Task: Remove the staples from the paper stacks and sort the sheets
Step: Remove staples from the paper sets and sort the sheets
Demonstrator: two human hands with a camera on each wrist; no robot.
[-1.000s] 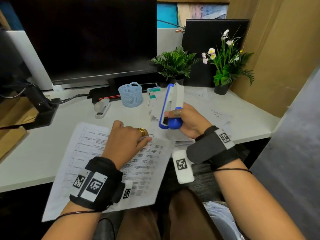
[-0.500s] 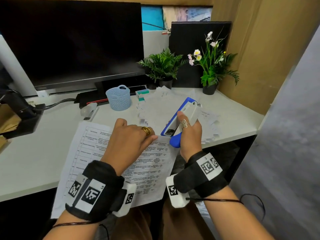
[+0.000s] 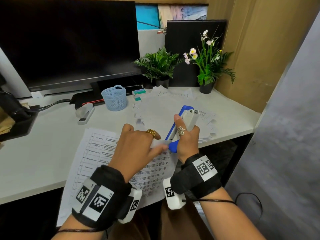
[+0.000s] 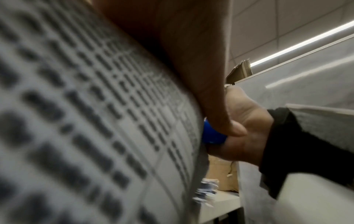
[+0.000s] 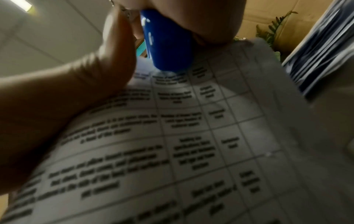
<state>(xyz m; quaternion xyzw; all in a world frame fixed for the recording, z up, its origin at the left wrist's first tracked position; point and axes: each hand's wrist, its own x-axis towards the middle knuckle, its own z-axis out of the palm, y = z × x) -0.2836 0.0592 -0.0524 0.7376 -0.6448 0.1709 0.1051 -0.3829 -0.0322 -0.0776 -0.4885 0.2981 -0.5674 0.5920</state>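
Two hands met at one corner of the stapled sheets (image 3: 97,153), and the coming move turned on that meeting. The printed stack lay on the near edge of the desk (image 3: 43,144), overhanging toward the person, its long side running from near left to far right. Its far right corner, where a staple would presumably sit, was the point both hands closed on; the staple itself could not be made out.

The left hand (image 3: 136,149) lay palm down on the stack, fingers stretched toward that corner, the thumb and forefinger seeming to pinch its lifted edge. The right hand (image 3: 186,137) was wrapped around the blue and white stapler (image 3: 183,123), thumb along its upper side. The tool's long axis sloped from far right down to near left, so its blue nose (image 5: 168,45) pointed straight at the corner and touched the paper just right of the left fingertips.

Judging from this, the right hand was the working one and sat directly right of the target; the tool needed only to slide leftward along its own axis under the staple while the left hand kept the corner from shifting. Loose sheets (image 3: 166,108) lay spread farther back on the desk, to the right.
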